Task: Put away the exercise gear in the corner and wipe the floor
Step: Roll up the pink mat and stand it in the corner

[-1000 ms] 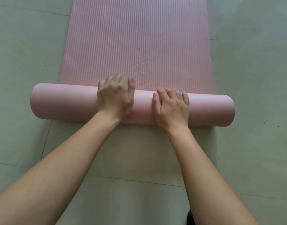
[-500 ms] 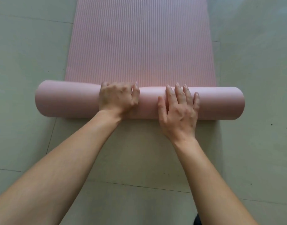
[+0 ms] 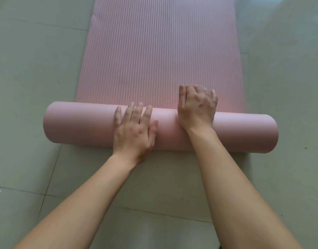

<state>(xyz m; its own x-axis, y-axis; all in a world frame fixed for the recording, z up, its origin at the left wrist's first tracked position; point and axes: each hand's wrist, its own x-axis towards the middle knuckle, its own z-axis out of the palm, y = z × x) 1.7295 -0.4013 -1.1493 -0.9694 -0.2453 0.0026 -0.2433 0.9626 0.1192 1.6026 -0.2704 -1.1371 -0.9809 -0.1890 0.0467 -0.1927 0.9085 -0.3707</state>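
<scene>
Spreading across nearly the whole view, the pale grey-green tiled floor point(image 3: 28, 69) carries the pink ribbed foam exercise mat point(image 3: 160, 51). It lies flat and runs away from the person, probably so it can be wound up from the near end. That near end is already a thick smooth roll point(image 3: 79, 126), lying crosswise on the floor with its far side meeting the flat stretch. Much of the mat is not yet wound.

The left hand point(image 3: 134, 130) rests palm-down on the near slope of the roll, its fingers point(image 3: 128, 114) straight and spread. It grips nothing, and seems placed to push the roll forward and keep it tight. The right hand point(image 3: 196, 110) reaches over the crest, its fingers point(image 3: 183, 94) bent down round the far side, apparently to draw the roll onward and hold it square.

The top edge of the view cuts off the mat's far end, so how much remains is unclear. The right fingertips are hidden behind the knuckles. The roll's ends face sideways, hiding the coil. No corner or cloth is in view, and a dark scrap at the bottom edge is too small to identify.
</scene>
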